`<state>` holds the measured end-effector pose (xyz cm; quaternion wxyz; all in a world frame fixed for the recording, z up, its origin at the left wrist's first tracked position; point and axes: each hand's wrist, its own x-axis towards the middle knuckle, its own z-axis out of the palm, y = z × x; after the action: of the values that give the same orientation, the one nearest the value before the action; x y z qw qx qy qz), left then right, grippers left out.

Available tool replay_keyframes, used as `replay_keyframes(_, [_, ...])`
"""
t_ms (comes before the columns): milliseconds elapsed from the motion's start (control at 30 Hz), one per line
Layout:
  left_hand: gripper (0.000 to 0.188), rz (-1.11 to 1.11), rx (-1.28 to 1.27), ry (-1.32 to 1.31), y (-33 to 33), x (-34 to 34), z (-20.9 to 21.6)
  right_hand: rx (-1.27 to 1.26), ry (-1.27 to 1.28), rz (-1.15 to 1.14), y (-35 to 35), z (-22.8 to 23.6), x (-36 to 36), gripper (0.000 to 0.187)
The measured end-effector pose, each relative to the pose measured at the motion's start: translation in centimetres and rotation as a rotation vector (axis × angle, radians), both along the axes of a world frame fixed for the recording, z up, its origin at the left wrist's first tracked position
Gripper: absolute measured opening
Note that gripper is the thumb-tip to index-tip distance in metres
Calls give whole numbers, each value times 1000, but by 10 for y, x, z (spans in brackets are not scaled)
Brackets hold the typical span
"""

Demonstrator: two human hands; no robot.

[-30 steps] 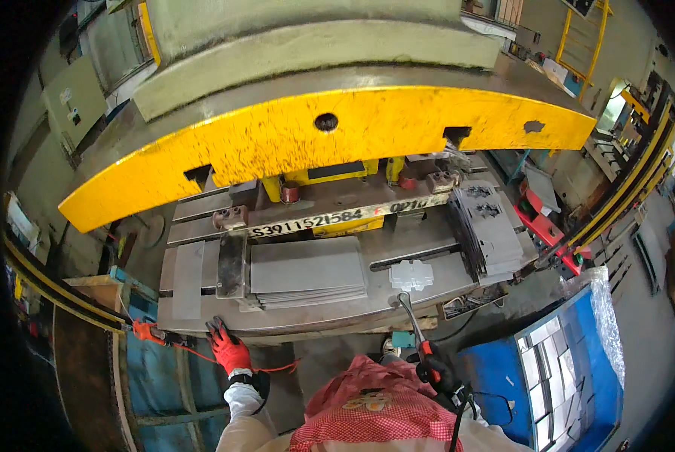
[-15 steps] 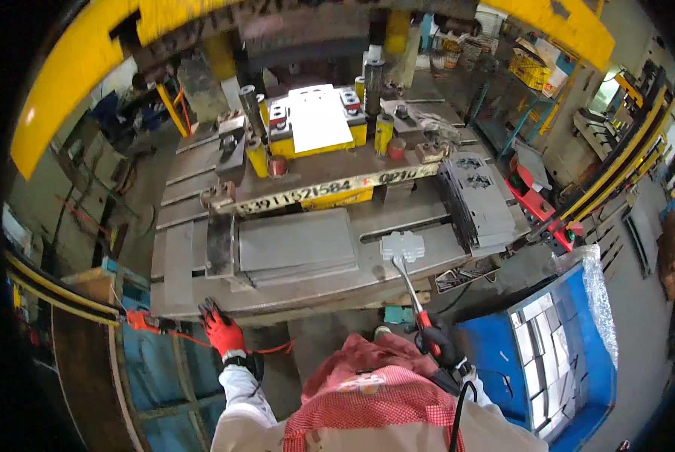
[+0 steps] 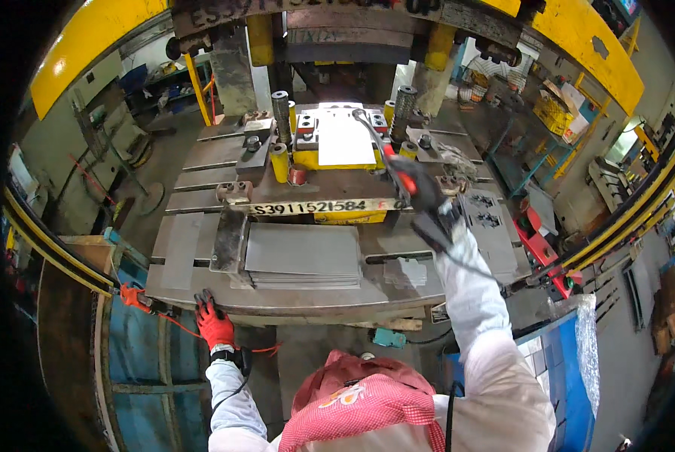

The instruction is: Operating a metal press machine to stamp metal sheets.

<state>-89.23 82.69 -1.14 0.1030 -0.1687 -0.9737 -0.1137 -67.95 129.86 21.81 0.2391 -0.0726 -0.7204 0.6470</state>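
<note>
My right hand [image 3: 426, 190], in a dark glove, reaches forward over the press bed, closed round the red handle of a long metal-shafted hand tool [image 3: 374, 129]. The tool's tip lies over the upper right part of a bright metal sheet [image 3: 343, 145] on the die; I cannot tell if it touches. Beside the bed's front edge, at left, my left hand [image 3: 215, 324] in a red glove with dark fingertips has its fingers apart and holds nothing. A stack of flat grey sheets [image 3: 303, 252] sits between the hands. Small cut metal pieces [image 3: 405, 273] lie to its right.
Dark guide posts [image 3: 281, 117] and yellow posts [image 3: 279, 162] flank the die. The press's upper part [image 3: 345, 34] hangs above. Punched sheets [image 3: 482, 209] are stacked at right. A blue bin [image 3: 571, 369] stands lower right, and a red-cased control [image 3: 541, 252] beside the bed.
My right hand has carried the tool forward from the small cut pieces to the sheet on the die. My left hand has stayed by the front edge, and the view has shifted.
</note>
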Motion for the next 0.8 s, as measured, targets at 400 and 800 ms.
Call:
replay_keyframes(400, [56,-82,942,21,61,63,121,-248,37,-111,-43,16,50,52])
replay_keyframes(800, [41,-1014,1191,-795,382,57,144,-608,-285,-330,-143,-164,252,58])
